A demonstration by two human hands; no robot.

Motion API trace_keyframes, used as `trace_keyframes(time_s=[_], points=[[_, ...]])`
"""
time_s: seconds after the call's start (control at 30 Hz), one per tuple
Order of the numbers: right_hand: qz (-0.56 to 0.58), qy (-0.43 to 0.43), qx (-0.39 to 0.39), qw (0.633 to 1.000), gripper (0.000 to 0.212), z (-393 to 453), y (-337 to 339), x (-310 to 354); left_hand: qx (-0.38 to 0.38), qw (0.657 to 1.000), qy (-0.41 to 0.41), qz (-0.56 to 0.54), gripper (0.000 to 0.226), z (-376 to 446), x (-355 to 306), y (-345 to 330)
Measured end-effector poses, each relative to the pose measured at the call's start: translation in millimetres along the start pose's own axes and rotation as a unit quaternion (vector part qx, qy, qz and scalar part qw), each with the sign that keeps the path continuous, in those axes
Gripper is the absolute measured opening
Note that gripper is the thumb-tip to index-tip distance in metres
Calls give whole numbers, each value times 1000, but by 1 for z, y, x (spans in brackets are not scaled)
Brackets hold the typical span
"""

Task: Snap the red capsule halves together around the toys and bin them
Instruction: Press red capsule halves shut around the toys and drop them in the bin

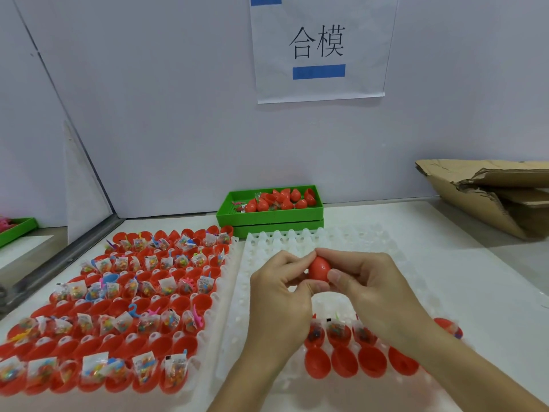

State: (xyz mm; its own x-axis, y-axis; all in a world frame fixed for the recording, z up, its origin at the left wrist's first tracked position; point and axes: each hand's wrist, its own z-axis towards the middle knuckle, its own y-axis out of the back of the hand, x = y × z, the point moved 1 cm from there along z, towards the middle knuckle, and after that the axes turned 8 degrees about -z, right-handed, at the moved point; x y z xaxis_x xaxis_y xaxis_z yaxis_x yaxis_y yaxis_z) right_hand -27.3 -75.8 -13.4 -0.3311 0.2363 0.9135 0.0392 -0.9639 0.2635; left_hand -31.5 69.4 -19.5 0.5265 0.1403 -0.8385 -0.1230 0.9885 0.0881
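— Presently, what is in hand?

— One red capsule [319,270], held above the near-empty white tray [371,242]. My left hand [279,288] and my right hand [367,281] are both closed on it, fingertips pinching from opposite sides, right thumb [337,276] flat against the shell. No toy shows, so I judge the halves are meeting or just met; I cannot see the seam to confirm it.

— Requirement for a sound closure?

— Keep the two rims square to each other, press along the capsule's long axis, and check that no corner of the toy's plastic bag is trapped in the joint. Pressure should come from the pads, evenly, not from one side.

— Risk noted?

— A tilted half may seat on one edge only and spring apart in the bin.

— Destination?

— The green bin [269,217] against the wall, beyond the tray, already holding red capsules. It is well apart from my hands.

— Outstanding work?

— Considerable. The full tray [208,319] on my left is packed with open halves and bagged toys; one row [361,362] remains close to me.
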Motion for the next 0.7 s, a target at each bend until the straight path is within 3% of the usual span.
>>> trace_keyframes(time_s=[0.27,0.47,0.7], points=[[45,-26,9,999,38,2,1,1,0,998,-49,43,35,3,-3,1],[55,-47,-8,997,23,5,7,1,-13,988,-91,120,40,3,-3,3],[73,-41,2,996,25,2,0,0,2,1000,-5,23,44,3,-1,1]])
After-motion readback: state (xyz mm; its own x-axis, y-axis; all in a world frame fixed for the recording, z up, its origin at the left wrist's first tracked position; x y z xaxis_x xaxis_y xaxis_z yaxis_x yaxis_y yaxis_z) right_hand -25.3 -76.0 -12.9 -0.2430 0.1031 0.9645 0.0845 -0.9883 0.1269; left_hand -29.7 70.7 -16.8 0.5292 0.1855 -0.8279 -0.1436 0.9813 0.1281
